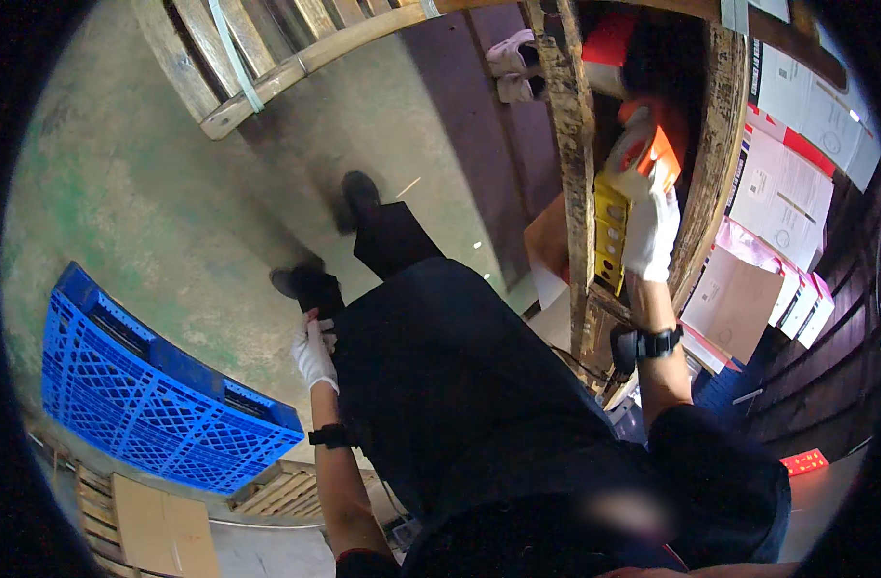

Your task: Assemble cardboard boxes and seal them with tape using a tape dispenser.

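My right hand (651,236), in a white glove, reaches into a wooden rack on the right. Its fingers close on an orange tape dispenser (664,152) with a pale ring-shaped roll, partly hidden by the glove. Just beside that hand, a yellow piece with round holes (610,231) lies along a worn wooden post. My left hand (313,358), also gloved in white, hangs low by my dark trousers. Its fingers are curled, with a small reddish tip showing at them; what they hold, if anything, is too small to make out.
A blue plastic pallet (170,385) stands at the left. Overhead hangs a slatted wooden frame (257,96). Pale shoes (513,69) sit beyond the rack post (567,125). White and red cartons (777,197) are stacked at the right. Cardboard (161,525) lies lower left.
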Demonstrator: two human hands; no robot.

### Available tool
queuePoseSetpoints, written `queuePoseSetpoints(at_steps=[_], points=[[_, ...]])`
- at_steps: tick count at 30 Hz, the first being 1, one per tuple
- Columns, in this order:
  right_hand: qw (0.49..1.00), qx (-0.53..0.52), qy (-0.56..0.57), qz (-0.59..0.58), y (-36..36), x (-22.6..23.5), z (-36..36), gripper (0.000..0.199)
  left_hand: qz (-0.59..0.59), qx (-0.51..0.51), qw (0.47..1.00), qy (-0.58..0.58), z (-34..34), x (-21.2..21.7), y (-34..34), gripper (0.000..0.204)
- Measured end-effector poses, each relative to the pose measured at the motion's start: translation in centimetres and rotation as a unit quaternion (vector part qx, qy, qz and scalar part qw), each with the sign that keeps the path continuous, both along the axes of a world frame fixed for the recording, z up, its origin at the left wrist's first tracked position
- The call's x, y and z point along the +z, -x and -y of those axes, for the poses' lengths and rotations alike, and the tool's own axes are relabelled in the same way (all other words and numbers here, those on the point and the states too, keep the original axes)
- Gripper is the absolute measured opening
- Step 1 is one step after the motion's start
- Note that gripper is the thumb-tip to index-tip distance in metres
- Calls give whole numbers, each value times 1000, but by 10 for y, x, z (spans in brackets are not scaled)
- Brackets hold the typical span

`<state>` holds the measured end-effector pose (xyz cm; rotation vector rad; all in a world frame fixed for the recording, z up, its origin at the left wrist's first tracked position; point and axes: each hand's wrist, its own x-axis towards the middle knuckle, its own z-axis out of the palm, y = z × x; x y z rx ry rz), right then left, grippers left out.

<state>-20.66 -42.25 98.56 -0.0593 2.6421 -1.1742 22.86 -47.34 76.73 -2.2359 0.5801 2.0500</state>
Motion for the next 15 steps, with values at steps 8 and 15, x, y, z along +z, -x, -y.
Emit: queuePoseSetpoints(at_steps=[8, 15], points=[[998, -37, 23, 53, -68, 20, -24, 25, -219, -86, 972, 6, 32, 18, 94, 29], [998, -3, 13, 63, -98, 19, -54, 28, -476, -58, 874, -81, 39, 52, 223, 39]])
